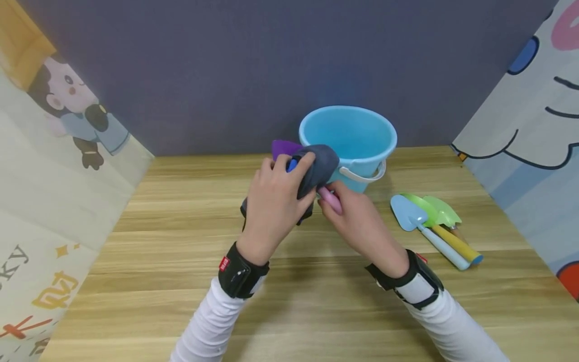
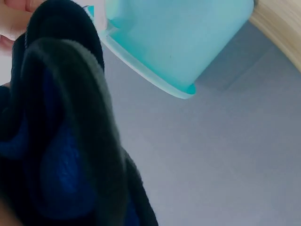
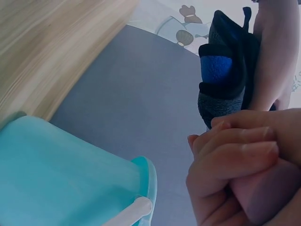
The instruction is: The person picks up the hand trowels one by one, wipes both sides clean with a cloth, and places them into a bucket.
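Observation:
My left hand [image 1: 273, 206] grips a dark grey cloth [image 1: 322, 163] with a blue side, folded over a toy tool. The tool's purple end [image 1: 285, 147] sticks out past the fingers, but its full shape is hidden. My right hand [image 1: 366, 221] has its fingers curled round the pink handle [image 1: 331, 200]. In the left wrist view the bunched cloth [image 2: 70, 141] fills the left side. From the right wrist, the handle's butt [image 3: 270, 188] shows below the curled fingers. Both hands are above the table, in front of a light blue bucket [image 1: 371, 166].
The bucket stands upright near the dark back wall [image 1: 226, 75], its white handle [image 1: 362, 176] hanging down. To the right lie a blue toy trowel [image 1: 409, 213], a green tool with a yellow handle [image 1: 457, 246] and another green tool [image 1: 443, 211], overlapping on the wooden table [image 1: 181, 241].

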The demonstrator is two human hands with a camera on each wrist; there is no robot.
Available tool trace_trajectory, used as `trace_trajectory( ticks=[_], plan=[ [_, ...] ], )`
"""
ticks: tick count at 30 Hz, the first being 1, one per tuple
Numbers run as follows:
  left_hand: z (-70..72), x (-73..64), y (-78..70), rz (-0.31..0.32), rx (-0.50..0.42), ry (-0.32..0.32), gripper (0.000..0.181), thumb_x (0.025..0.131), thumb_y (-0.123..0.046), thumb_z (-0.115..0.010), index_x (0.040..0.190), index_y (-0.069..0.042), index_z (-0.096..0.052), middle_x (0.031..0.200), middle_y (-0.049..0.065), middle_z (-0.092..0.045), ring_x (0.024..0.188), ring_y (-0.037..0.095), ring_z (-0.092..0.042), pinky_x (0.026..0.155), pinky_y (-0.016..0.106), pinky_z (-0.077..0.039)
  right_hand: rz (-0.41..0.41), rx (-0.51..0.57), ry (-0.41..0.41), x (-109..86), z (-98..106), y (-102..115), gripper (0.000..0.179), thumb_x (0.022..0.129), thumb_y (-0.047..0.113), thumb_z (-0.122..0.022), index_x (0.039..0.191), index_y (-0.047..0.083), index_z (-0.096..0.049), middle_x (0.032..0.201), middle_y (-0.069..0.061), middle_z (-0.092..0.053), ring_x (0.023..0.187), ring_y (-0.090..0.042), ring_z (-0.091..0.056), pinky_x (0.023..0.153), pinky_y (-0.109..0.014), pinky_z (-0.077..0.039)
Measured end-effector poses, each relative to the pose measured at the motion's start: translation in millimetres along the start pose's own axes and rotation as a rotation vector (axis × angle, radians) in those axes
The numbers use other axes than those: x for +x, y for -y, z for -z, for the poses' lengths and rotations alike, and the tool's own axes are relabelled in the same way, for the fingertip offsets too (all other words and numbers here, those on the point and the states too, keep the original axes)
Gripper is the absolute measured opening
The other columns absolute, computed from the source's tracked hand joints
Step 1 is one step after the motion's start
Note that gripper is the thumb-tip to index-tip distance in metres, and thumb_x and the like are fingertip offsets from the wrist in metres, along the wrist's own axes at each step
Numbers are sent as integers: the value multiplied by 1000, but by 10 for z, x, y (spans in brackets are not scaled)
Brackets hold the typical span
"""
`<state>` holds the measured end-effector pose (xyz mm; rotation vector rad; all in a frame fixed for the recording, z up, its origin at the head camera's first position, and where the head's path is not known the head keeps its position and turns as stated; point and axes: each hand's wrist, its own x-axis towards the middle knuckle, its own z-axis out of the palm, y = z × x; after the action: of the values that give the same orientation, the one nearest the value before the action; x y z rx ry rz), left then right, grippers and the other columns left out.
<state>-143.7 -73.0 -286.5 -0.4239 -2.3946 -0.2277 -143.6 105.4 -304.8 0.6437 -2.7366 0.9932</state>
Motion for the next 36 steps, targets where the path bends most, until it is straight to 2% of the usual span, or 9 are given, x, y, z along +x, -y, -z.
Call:
trace_trajectory(
  ticks=[9, 20, 28, 36],
  plan=[
    [27, 16, 22, 65, 8, -16, 57, 89, -44, -77, 139, -26, -57, 116, 15, -68, 90, 33, -61, 69, 44, -56, 9, -2, 0, -27, 17, 39, 24, 103, 22, -59, 122, 7, -62, 84, -7, -64, 65, -17, -55, 61, -31, -45],
    [50, 22, 78, 124, 2, -38, 60, 86, -37, -81, 138, -22, -56, 114, 18, -69, 89, 33, -61, 71, 44, -56, 7, -24, 9, -45, 8, 75, 27, 102, 22, -62, 123, 5, -63, 84, -8, -65, 64, -16, -54, 61, -31, -45],
    [68, 25, 137, 149, 3, -66, 57, 90, -34, -77, 140, -22, -51, 115, 20, -67, 90, 36, -61, 74, 46, -56, -5, -33, 21, -36, 10, 89, 30, 102, 23, -63, 125, 4, -63, 86, -8, -66, 65, -16, -55, 61, -31, -46],
    [91, 22, 234, 177, 48, -104, 56, 92, -34, -74, 141, -20, -49, 112, 22, -66, 91, 38, -61, 76, 49, -56, 1, -33, 25, -46, -5, 85, 29, 101, 24, -63, 123, 5, -64, 90, -9, -69, 70, -18, -59, 67, -35, -51]
  ],
)
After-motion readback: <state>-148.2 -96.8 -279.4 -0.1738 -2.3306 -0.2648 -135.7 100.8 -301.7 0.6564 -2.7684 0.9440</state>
